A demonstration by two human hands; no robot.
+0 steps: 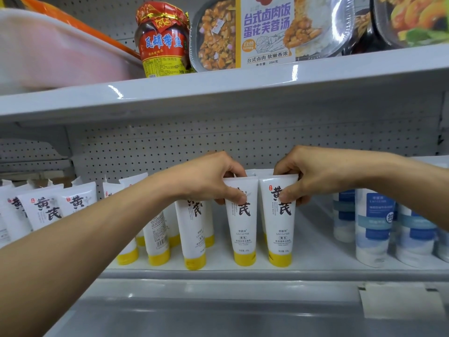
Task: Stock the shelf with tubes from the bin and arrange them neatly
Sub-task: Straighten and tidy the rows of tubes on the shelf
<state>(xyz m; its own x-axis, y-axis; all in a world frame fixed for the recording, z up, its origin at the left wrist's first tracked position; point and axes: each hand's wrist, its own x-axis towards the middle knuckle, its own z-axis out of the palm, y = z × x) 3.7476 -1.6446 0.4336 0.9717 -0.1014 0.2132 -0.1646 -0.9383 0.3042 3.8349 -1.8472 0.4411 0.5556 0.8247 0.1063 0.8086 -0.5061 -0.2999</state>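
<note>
Several white tubes with yellow caps stand cap-down in rows on the middle shelf [315,268]. My left hand [206,177] pinches the flat top of one front-row tube [243,229], thumb on its printed face. My right hand [306,176] grips the top of the neighbouring tube [280,234] just to the right, thumb on its front. Both tubes are upright, side by side, at the shelf's front edge. More tubes [192,234] of the same kind stand to the left, partly hidden by my left forearm. The bin is not in view.
White and blue tubes [371,227] stand at the right end of the same shelf. The shelf above [218,93] carries a red-labelled jar [162,42] and boxed ready meals [264,30]. A perforated back panel [170,147] closes the rear.
</note>
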